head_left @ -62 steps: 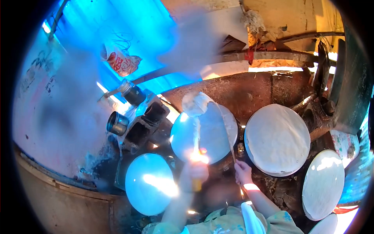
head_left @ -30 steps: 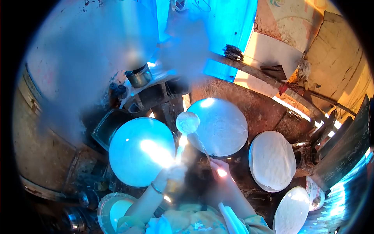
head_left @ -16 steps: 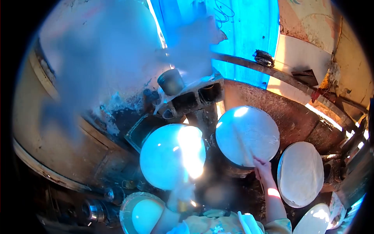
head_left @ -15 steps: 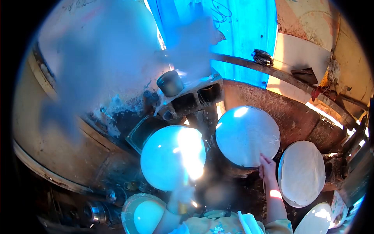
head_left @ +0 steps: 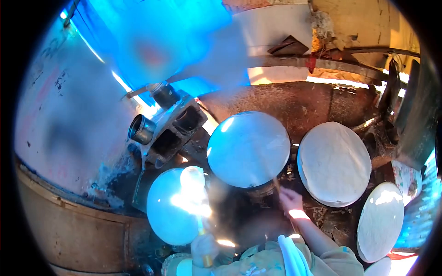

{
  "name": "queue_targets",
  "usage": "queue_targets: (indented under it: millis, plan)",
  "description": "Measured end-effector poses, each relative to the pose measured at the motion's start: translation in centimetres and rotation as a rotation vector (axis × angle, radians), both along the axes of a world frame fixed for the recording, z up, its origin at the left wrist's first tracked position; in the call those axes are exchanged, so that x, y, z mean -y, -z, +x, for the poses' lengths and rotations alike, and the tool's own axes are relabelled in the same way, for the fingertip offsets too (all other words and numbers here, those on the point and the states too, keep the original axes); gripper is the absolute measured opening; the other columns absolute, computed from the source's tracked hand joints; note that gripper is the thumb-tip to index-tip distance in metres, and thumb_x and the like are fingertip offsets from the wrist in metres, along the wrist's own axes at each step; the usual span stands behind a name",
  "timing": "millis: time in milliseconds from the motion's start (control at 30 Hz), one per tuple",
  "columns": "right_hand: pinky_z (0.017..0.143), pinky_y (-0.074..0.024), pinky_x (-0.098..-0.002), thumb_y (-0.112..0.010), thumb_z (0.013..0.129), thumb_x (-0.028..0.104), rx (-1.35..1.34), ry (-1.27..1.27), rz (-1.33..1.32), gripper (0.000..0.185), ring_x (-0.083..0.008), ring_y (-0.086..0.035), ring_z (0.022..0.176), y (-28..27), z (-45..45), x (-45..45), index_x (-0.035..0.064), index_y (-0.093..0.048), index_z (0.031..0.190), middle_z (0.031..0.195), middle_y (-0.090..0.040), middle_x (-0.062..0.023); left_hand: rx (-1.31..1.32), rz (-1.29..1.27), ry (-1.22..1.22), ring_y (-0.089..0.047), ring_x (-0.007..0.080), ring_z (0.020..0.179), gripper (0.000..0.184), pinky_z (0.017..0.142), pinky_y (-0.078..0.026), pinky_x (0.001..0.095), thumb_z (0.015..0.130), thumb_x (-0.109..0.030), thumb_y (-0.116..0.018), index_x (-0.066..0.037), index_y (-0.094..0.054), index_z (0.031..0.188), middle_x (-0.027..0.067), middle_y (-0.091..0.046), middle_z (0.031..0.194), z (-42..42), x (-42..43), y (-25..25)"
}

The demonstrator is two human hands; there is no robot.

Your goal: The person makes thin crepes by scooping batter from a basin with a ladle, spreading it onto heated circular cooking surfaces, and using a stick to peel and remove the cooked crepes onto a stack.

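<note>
My left hand (head_left: 204, 248), closed, grips the yellowish handle of a long-handled tool with a round head (head_left: 192, 178). That head is over a shiny white round surface (head_left: 161, 209) at lower left; glare hides whether they touch. Closed around a thin stick (head_left: 293, 225) is my right hand (head_left: 291, 200). The stick's end reaches the near rim of a white round sheet (head_left: 248, 149) in the middle. To the right of that hand lies another white round sheet (head_left: 334, 164), looking drier and slightly wrinkled.
A third pale round sheet (head_left: 381, 222) stands at lower right. Two metal cans (head_left: 142, 129) rest on and beside a hollow block (head_left: 189, 118). Behind run a brown wall (head_left: 290, 103) and a beam (head_left: 340, 66). A bowl (head_left: 177, 264) is near my left hand.
The view has turned to the right, so things appear shifted left. The tool's round head now shows more clearly. My right hand remains by the middle sheet's near rim.
</note>
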State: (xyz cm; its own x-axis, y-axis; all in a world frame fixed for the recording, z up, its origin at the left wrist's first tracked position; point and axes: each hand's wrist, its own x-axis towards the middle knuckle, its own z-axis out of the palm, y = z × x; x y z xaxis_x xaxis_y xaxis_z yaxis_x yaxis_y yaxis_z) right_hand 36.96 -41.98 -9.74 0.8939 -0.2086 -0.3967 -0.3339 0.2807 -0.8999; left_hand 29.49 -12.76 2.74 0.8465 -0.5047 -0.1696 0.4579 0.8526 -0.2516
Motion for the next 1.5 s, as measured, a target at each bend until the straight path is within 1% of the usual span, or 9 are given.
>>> queue_targets:
  millis: [200, 267, 400, 633, 733, 867, 1067, 1333, 1500]
  plan:
    - [0.033, -0.0324, -0.0226, -0.059, 0.084, 0.017, 0.075, 0.24, -0.146, 0.034, -0.007, -0.043, 0.039, 1.2, 2.5, 0.8, -0.0008, -0.055, 0.113, 0.066, -0.059, -0.004, 0.039, -0.045, 0.148, -0.039, -0.001, 0.037, 0.025, 0.033, -0.036, 0.0122, 0.089, -0.004, -0.037, -0.001, -0.043, 0.113, -0.0039, -0.035, 0.052, -0.4, -1.6, 1.4]
    - [0.032, -0.0339, -0.0224, -0.06, 0.083, 0.019, 0.41, 0.223, -0.412, 0.029, -0.0062, -0.042, 0.037, 9.3, 1.3, -1.4, 0.002, -0.059, 0.107, 0.062, -0.056, -0.0022, 0.051, -0.07, 0.174, -0.038, -0.001, 0.037, 0.025, 0.033, -0.036, 0.0122, 0.089, -0.004, -0.037, -0.001, -0.043, 0.113, -0.0039, -0.035, 0.052, -0.9, -2.3, 2.2]
    - [0.036, -0.0367, -0.0215, -0.061, 0.083, 0.02, -0.132, -0.045, -0.259, 0.027, -0.0067, -0.046, 0.044, -2.8, -6.0, -4.8, 0.0076, -0.062, 0.107, 0.07, -0.058, -0.002, 0.029, -0.086, 0.181, -0.038, -0.0007, 0.038, 0.025, 0.034, -0.036, 0.0127, 0.09, -0.005, -0.037, -0.001, -0.043, 0.114, -0.0035, -0.035, 0.053, -2.6, -4.2, 3.0]
    - [0.032, -0.0297, -0.0208, -0.057, 0.086, 0.028, -0.004, 0.22, -0.117, 0.022, -0.0057, -0.039, 0.035, -1.9, -10.0, -6.5, 0.0063, -0.059, 0.081, 0.051, -0.048, 0.0021, 0.007, -0.114, 0.148, -0.04, 0.0019, 0.041, 0.026, 0.038, -0.037, 0.0162, 0.092, -0.009, -0.035, 0.004, -0.042, 0.114, -0.0028, -0.037, 0.056, -0.3, -8.8, 1.0]
    - [0.036, -0.0355, -0.0206, -0.059, 0.085, 0.029, -0.026, 0.006, -0.101, 0.027, -0.0051, -0.043, 0.041, -2.0, -10.8, -6.5, 0.0092, -0.063, 0.102, 0.062, -0.056, 0.0005, 0.108, -0.151, 0.023, -0.042, 0.0039, 0.044, 0.028, 0.04, -0.038, 0.0193, 0.093, -0.012, -0.034, 0.006, -0.044, 0.112, -0.0022, -0.037, 0.057, 2.0, -8.8, -1.2]
    - [0.06, -0.0482, -0.0285, -0.065, 0.08, 0.032, 0.328, -0.073, -0.273, 0.048, -0.0122, -0.057, 0.066, -1.1, -12.0, -8.0, 0.0108, -0.054, 0.121, 0.089, -0.066, -0.0042, 0.324, 0.116, -0.05, -0.036, 0.0056, 0.042, 0.028, 0.04, -0.036, 0.0192, 0.094, -0.012, -0.031, 0.0, -0.047, 0.113, -0.0022, -0.033, 0.057, 2.2, -6.1, -2.4]
    - [0.06, -0.0449, -0.0442, -0.056, 0.082, 0.023, 0.203, 0.069, -0.89, 0.017, -0.0379, -0.057, 0.075, -3.8, -10.9, -1.0, 0.0063, -0.056, 0.08, 0.074, -0.059, -0.0183, 0.185, 0.081, 0.152, -0.035, 0.0023, 0.04, 0.028, 0.037, -0.037, 0.0168, 0.093, -0.009, -0.032, -0.006, -0.046, 0.116, -0.0032, -0.032, 0.055, -0.7, -2.5, -1.4]
    - [0.068, -0.0468, -0.0441, -0.063, 0.075, 0.043, 0.048, -0.093, -1.392, 0.061, -0.0351, -0.058, 0.078, -3.0, -3.6, 8.1, 0.0053, -0.043, 0.118, 0.086, -0.059, -0.0172, 0.018, -0.063, 0.09, -0.038, -0.0001, 0.039, 0.028, 0.038, -0.038, 0.015, 0.093, -0.01, -0.032, 0.003, -0.044, 0.114, -0.0038, -0.034, 0.055, -4.5, 4.2, 1.4]
    - [0.07, -0.0479, -0.043, -0.061, 0.072, 0.019, -0.03, -0.252, -1.412, 0.016, -0.0322, -0.059, 0.08, -2.1, -0.5, 10.7, 0.0052, -0.063, 0.079, 0.089, -0.059, -0.0133, -0.017, -0.021, 0.02, -0.035, 0.0002, 0.039, 0.024, 0.038, -0.035, 0.0151, 0.091, -0.009, -0.037, -0.002, -0.046, 0.112, -0.0032, -0.033, 0.054, -6.4, 6.6, 0.6]
